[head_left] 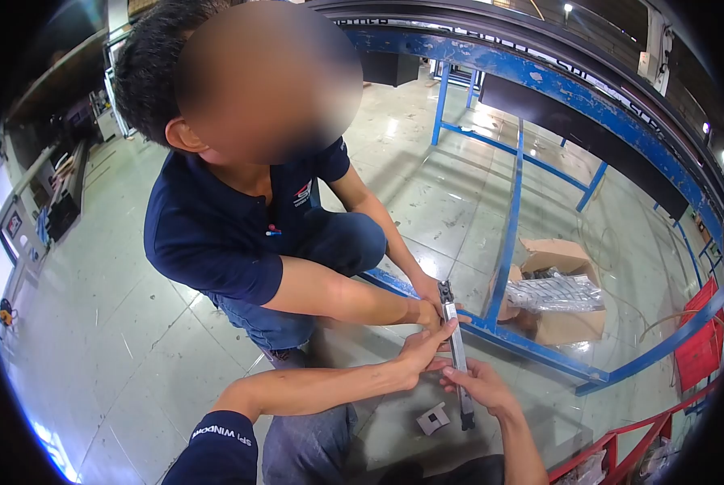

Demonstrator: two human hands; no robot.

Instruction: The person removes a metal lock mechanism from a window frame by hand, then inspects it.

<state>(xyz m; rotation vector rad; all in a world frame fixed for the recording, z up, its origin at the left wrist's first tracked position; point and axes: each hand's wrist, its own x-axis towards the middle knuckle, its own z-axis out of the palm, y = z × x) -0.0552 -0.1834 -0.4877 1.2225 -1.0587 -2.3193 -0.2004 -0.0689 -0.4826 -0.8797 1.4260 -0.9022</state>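
A long narrow metal bar [457, 347] with dark end pieces is held upright above the floor, slightly tilted. My left hand [423, 352] closes on its middle from the left side. Lower down, my right hand [481, 386] grips the same bar from the right, thumb across its face. A co-worker crouching opposite has both hands around the bar's upper part, just above my left hand. Below the hands, on the floor, lies a small grey piece [433, 419] with a square dark opening.
A blue metal frame [507, 242] stands at the right, with a long dark profile on top. An open cardboard box [572, 326] holds plastic-wrapped parts beneath it. Red metal bars [612, 444] are at the lower right. The co-worker [216, 226] occupies the left centre.
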